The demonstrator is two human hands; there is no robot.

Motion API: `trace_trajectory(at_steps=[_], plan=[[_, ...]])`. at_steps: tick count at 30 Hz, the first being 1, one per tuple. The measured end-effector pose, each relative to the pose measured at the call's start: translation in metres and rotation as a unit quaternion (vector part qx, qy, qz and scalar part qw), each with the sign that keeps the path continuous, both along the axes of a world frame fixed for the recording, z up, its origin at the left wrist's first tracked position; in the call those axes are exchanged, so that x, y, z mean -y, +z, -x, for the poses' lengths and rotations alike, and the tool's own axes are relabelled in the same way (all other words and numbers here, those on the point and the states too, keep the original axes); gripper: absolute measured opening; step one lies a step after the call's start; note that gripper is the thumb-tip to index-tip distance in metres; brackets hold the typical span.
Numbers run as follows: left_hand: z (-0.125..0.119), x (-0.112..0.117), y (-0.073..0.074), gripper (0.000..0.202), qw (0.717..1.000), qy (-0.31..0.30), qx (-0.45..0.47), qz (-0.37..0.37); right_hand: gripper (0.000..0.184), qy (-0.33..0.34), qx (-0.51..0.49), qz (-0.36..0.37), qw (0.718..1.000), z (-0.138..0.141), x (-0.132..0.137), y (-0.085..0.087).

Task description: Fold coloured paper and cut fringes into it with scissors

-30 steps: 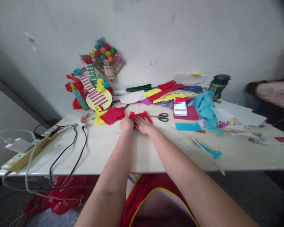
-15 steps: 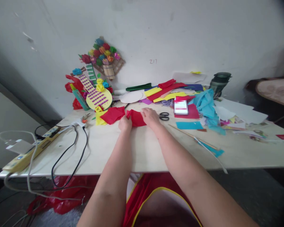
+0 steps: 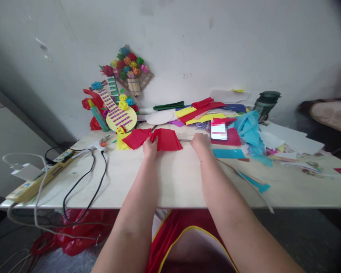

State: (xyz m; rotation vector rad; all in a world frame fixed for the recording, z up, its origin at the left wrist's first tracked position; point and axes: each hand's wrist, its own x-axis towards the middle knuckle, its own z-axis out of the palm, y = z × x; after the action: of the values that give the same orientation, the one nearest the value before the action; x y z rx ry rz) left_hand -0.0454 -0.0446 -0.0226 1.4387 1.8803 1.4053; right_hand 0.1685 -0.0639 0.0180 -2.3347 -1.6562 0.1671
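My left hand (image 3: 150, 147) is closed on a piece of red crepe paper (image 3: 167, 140), pinching it near the middle where it is gathered. The paper spreads out on both sides of my fingers, and its left part lies over a yellow piece (image 3: 122, 141). To the right, my right hand (image 3: 200, 142) is closed around the scissors (image 3: 185, 140). Their grey blades point left toward the red paper's right edge, and their black handles are hidden in my fingers.
Paper flowers and a guitar-shaped craft (image 3: 121, 118) stand at the back left beside a glue bottle (image 3: 100, 116). A power strip (image 3: 42, 176) lies left. A phone (image 3: 219, 131), coloured papers (image 3: 204, 112), blue crepe paper (image 3: 246, 127) and a dark bottle (image 3: 267, 105) are on the right.
My right hand has left the red paper, moved right and picked up the scissors from the table. My left hand keeps its pinch on the paper.
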Motion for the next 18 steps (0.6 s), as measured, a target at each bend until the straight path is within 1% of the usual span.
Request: trace_trajectory(at_steps=[4, 8, 13, 18], plan=[[-0.0003, -0.0026, -0.0033, 0.033, 0.998, -0.024, 0.054, -0.030, 0.037, -0.013, -0.016, 0.018, 1.000, -0.0022, -0.0018, 0.0032], [-0.0011, -0.0013, -0.0014, 0.033, 0.995, -0.037, 0.091, -0.036, 0.034, 0.001, -0.004, 0.028, 1.000, -0.0025, -0.0044, 0.0047], [-0.0043, 0.0032, 0.0035, 0.031, 0.983, -0.050, 0.166, -0.068, 0.034, 0.001, -0.003, 0.013, 1.000, -0.0001, -0.0052, 0.0037], [-0.0057, 0.0036, 0.0038, 0.033, 0.972, -0.057, 0.213, -0.086, 0.034, -0.011, 0.006, 0.004, 1.000, 0.0055, -0.0038, 0.0009]])
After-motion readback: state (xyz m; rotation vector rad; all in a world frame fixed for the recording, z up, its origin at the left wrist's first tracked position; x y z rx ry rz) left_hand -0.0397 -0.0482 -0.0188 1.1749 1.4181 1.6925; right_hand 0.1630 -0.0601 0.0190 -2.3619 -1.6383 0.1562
